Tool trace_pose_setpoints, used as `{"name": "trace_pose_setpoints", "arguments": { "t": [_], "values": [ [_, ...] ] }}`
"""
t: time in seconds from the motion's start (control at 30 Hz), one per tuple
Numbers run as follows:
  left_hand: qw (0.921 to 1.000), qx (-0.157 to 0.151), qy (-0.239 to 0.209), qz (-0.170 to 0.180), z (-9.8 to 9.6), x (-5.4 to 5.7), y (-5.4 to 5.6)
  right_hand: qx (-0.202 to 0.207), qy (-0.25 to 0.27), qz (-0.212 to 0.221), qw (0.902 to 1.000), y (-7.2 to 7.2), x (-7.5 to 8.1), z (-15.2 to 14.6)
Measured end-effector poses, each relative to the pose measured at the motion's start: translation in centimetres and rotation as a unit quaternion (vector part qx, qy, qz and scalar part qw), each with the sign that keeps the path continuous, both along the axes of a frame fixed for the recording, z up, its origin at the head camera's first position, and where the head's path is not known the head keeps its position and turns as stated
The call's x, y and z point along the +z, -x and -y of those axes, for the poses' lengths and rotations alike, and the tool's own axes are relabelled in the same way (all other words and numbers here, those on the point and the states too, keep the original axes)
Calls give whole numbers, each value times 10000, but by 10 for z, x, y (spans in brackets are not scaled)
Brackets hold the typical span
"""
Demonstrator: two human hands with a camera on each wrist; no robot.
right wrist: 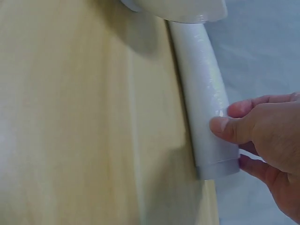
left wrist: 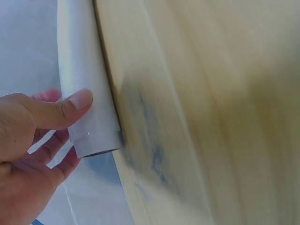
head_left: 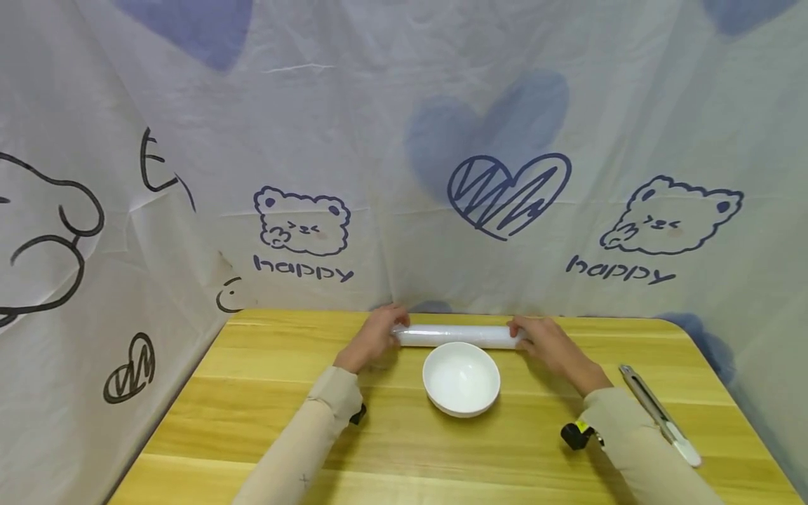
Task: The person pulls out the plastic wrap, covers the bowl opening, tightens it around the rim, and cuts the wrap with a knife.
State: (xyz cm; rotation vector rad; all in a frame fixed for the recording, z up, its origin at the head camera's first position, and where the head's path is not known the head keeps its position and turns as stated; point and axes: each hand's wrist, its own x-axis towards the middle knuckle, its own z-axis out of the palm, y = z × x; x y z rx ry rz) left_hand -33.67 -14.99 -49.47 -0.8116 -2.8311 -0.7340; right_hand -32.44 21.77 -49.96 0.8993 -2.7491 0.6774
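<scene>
A roll of clear plastic wrap [head_left: 457,336] lies crosswise along the table's far edge, just behind a white bowl [head_left: 462,379]. My left hand [head_left: 379,333] grips its left end. In the left wrist view, the thumb [left wrist: 80,99] presses on top of the roll [left wrist: 89,79] and the other fingers curl behind it. At the opposite end my right hand [head_left: 546,344] holds the roll. The right wrist view shows that thumb [right wrist: 229,127] against the near side of the roll [right wrist: 204,93], with fingers behind. The bowl's wall [right wrist: 187,9] shows at the top there.
A box cutter [head_left: 659,414] with a white end lies on the wooden table [head_left: 252,421] at the right, beside the right sleeve [head_left: 637,435]. Behind the far edge hangs a pale printed cloth [head_left: 398,140], which also covers the left side.
</scene>
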Motion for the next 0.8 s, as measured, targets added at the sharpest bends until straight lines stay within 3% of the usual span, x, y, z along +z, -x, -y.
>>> {"name": "trace_pose_setpoints", "arguments": {
  "t": [0.2,0.43,0.63,0.8],
  "values": [
    [9987,100,-356,344,4,6,-3,44,-25,174,9998,1,5,-3],
    [9999,44,86,138,3,2,0,66,-242,132,9996,1,3,-8],
    [9976,183,-514,429,10,3,-1,103,24,255,9996,1,2,-12],
    [9983,183,-496,261,13,2,0,79,-276,-205,9994,0,-2,-10]
  ]
}}
